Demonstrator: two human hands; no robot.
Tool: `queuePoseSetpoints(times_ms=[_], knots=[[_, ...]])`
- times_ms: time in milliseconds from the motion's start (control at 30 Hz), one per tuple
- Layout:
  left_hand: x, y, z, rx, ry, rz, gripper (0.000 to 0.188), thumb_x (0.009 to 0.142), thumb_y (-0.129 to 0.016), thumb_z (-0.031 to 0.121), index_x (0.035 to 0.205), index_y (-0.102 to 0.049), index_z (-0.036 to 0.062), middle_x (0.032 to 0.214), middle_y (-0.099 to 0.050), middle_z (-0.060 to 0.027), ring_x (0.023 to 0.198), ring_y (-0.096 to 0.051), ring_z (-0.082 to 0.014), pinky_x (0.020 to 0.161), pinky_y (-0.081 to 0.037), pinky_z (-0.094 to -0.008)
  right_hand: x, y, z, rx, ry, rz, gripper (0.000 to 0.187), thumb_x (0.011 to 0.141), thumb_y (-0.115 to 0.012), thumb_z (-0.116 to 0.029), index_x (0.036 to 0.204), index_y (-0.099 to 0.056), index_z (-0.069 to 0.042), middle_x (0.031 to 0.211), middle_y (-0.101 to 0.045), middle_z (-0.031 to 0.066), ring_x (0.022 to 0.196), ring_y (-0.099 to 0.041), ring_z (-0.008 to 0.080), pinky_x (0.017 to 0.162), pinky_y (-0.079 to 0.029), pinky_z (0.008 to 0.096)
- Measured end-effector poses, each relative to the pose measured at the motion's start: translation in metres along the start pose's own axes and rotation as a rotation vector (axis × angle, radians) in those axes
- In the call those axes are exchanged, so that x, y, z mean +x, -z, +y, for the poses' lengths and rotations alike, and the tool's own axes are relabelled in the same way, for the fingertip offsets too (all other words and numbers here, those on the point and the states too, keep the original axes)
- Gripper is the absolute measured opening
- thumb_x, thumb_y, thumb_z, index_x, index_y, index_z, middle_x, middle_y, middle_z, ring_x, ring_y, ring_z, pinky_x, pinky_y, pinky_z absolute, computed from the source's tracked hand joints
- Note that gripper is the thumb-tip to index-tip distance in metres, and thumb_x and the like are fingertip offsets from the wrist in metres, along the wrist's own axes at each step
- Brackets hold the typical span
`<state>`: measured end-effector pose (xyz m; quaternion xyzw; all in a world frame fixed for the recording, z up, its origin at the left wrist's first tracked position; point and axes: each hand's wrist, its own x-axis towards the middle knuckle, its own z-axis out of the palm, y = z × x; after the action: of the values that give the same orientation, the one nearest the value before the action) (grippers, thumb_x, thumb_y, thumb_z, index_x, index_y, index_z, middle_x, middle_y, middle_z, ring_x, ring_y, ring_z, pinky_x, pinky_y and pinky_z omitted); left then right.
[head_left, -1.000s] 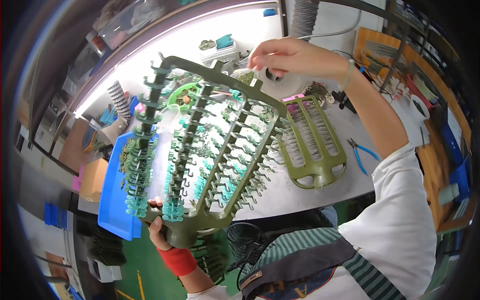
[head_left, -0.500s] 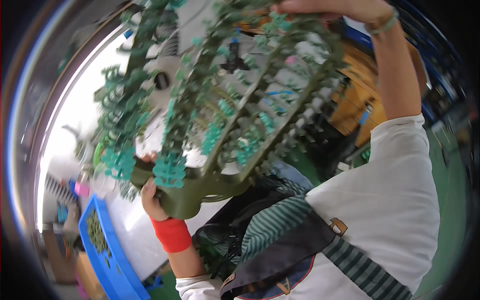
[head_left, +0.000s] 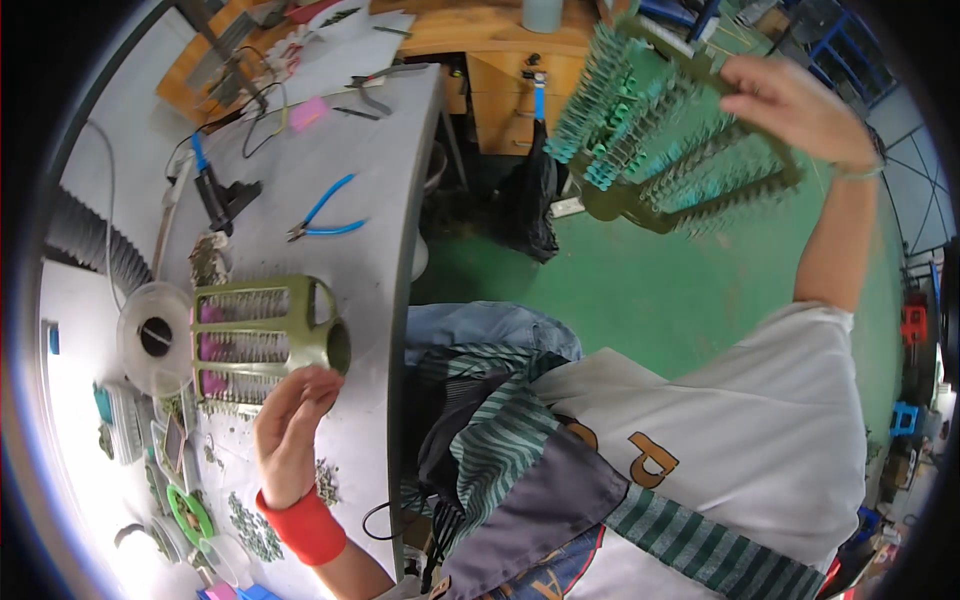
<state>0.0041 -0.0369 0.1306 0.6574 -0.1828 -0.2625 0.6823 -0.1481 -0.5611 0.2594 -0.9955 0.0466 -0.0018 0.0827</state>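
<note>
Out to the right, over the green floor, my right hand (head_left: 800, 115) grips the edge of an olive-green plastic frame (head_left: 612, 205). Rows of teal and green leaf-like pieces cover its bars; motion smears the fingers a little. My left hand (head_left: 288, 430), with a red wristband, reaches over the grey table (head_left: 385, 250). Its fingertips press together at the round neck of a second olive-green frame (head_left: 303, 335), which lies on its side. Through that frame's slots, rows of thin pale pins show, with something pink behind.
Blue-handled pliers (head_left: 325, 212), a black tool with a blue tip (head_left: 222, 198) and dark pliers (head_left: 370, 95) lie on the table. Left of the second frame stands a white round spool (head_left: 155, 335). Small green pieces (head_left: 255, 530) are scattered nearby. Wooden drawers (head_left: 500, 95) stand beyond.
The leaf-covered frame has moved from in front of me to the far right with my right hand. My left hand has let it go and now touches the second frame on the table.
</note>
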Motion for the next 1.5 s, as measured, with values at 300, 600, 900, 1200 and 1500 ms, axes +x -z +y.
queuePoseSetpoints(times_ms=[300,600,900,1200,1500], knots=[[-0.009,-0.003,0.026,-0.031,0.006,0.121,0.036,0.098,-0.047,0.013,0.128,-0.046,-0.0061,0.122,-0.053,-0.0182,0.113,-0.056,-0.0297,0.103,-0.043,-0.0432,0.024,-0.341,0.197,0.211,-0.874,-0.412,0.02,0.089,-0.054,-0.016,0.092,-0.064,0.002,0.085,-0.069,0.0189,0.067,-0.069,0.0314,0.065,-0.057,0.0409],[0.017,-0.002,0.052,0.168,0.191,0.384,0.054,0.1,-0.05,0.027,0.143,-0.033,-0.0022,0.131,-0.046,-0.0108,0.119,-0.05,-0.0224,0.105,-0.04,-0.0349,-0.033,-0.542,0.289,0.142,-1.221,-0.518,0.027,0.091,-0.052,-0.015,0.111,-0.067,-0.005,0.12,-0.063,0.0183,0.111,-0.061,0.0367,0.091,-0.051,0.0422],[-0.013,-0.03,0.053,0.162,0.216,0.647,0.044,0.099,-0.052,0.022,0.134,-0.043,-0.004,0.122,-0.053,-0.0149,0.11,-0.053,-0.0247,0.1,-0.042,-0.0379,-0.065,-0.626,0.331,0.185,-1.3,-0.432,0.022,0.088,-0.058,-0.013,0.108,-0.062,-0.003,0.1,-0.068,0.0192,0.084,-0.071,0.0319,0.071,-0.056,0.04],[-0.075,-0.026,0.012,-0.035,0.251,0.756,0.041,0.098,-0.052,0.014,0.133,-0.046,-0.0049,0.119,-0.061,-0.0152,0.109,-0.06,-0.0245,0.098,-0.047,-0.0373,0.04,-0.574,0.324,0.253,-0.697,-1.199,0.033,0.087,-0.065,-0.023,0.1,-0.065,0.006,0.085,-0.07,0.0206,0.076,-0.071,0.0306,0.066,-0.06,0.0416],[-0.091,0.0,-0.023,-0.08,0.272,0.635,0.033,0.098,-0.054,0.015,0.125,-0.055,-0.0037,0.113,-0.064,-0.0117,0.105,-0.062,-0.0181,0.095,-0.049,-0.0301,0.229,-0.254,-0.056,1.219,0.363,-0.869,0.023,0.099,-0.054,-0.02,0.096,-0.061,0.002,0.081,-0.066,0.006,0.069,-0.065,0.0123,0.065,-0.054,0.0251]])
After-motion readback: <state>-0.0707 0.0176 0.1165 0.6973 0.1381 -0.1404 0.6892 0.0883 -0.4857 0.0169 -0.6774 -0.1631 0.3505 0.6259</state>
